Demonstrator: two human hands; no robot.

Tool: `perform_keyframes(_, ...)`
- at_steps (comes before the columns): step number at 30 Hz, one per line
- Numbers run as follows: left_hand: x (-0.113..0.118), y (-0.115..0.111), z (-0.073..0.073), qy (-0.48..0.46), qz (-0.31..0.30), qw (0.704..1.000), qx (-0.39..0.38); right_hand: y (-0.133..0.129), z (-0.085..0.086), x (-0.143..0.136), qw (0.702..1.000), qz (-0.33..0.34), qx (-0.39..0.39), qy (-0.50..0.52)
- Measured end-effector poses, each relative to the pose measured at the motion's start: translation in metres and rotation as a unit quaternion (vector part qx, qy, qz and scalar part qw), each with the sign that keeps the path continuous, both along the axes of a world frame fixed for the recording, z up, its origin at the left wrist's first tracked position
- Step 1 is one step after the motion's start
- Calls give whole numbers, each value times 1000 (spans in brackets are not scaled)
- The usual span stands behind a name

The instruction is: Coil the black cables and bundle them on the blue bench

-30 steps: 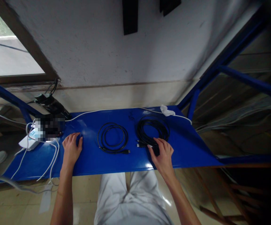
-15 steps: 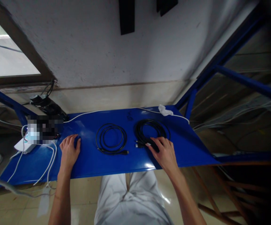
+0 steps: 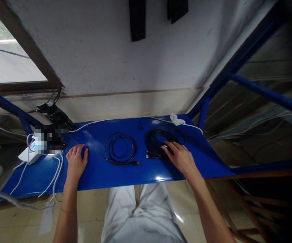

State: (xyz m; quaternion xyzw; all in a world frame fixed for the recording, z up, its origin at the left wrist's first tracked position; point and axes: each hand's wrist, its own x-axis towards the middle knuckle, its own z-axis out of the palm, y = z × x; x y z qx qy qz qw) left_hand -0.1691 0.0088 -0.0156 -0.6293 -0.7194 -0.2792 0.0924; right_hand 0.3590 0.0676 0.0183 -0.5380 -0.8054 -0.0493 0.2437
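My left hand [image 3: 76,160] lies on the blue tabletop [image 3: 95,177], fingers loosely bent, thumb apart, with nothing in it. To its right is a thin black cable [image 3: 121,158] in a loose flat coil, its plug pointing right. Further right, a thicker coil of black cable [image 3: 151,141] has its plug [image 3: 149,156] showing on the left. My right hand [image 3: 181,157] grips the lower right of this thicker coil between thumb and fingers. A small white spot shows by the fingertips; I cannot tell what it is. The hand hides part of the loops.
On the left stand a white power strip [image 3: 29,156] with white cords and a black object [image 3: 56,116], partly blurred out. A white cord [image 3: 110,119] runs along the back edge to a white wrapped bundle [image 3: 177,119]. Blue frame bars [image 3: 204,111] rise at the right.
My right hand has shifted slightly right on the thicker coil, whose loops look more spread and blurred. My left hand and the thin coil stay in place.
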Motion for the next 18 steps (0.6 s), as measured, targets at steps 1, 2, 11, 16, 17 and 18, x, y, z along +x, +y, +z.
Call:
perform_keyframes(1,0,0,-1,0,-1,1000,1,2,1,0,1000,4,-1,3)
perform_keyframes(2,-1,0,-1,0,-2,1000,2,4,2,0,1000,7,-1,7)
perform_keyframes(11,-2,0,-1,4,-4,1000,5,28,2,-4,996,-25,71,39)
perform_keyframes(16,-2,1,-1,1,-6,1000,4,34,2,-5,996,-42,83,15)
perform_keyframes(17,-2,1,-1,0,-5,1000,4,33,1,-6,996,-45,77,6)
perform_keyframes(18,-2,2,-2,-1,-5,1000,4,32,-1,-6,997,-44,70,-2)
